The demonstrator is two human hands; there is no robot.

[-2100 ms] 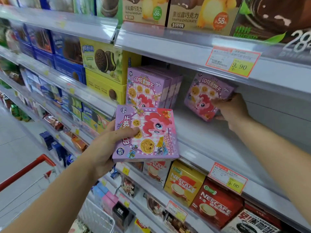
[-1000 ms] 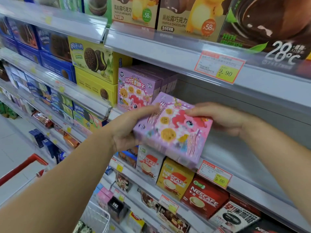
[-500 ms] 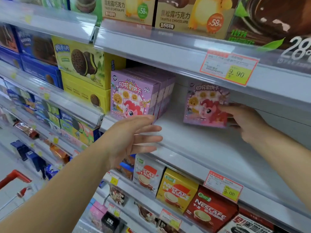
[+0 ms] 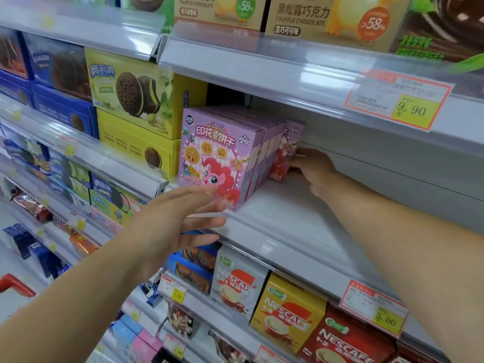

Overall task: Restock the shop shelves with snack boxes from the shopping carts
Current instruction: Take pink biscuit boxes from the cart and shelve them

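On the white shelf (image 4: pixel 293 221) a row of pink biscuit boxes (image 4: pixel 220 155) stands upright near the left end, one behind the other, with the first box at the front edge. The right hand (image 4: pixel 311 169) reaches to the back of this row and its fingers hold the last pink box (image 4: pixel 284 150), which stands against the others, close to the back wall of the shelf. The left hand (image 4: pixel 180 218) is empty, with the fingers spread wide and straight, and it hovers just in front of the front edge of the shelf, below the first pink box; I cannot tell if the fingertips touch this box. To the left of the row, yellow cookie boxes (image 4: pixel 136 111) are stacked, touching the pink ones. The right part of the shelf is bare. A price tag (image 4: pixel 398 100) showing 9.90 hangs on the edge of the shelf above. On the shelf below stand coffee boxes (image 4: pixel 288 307) in white, yellow and red.
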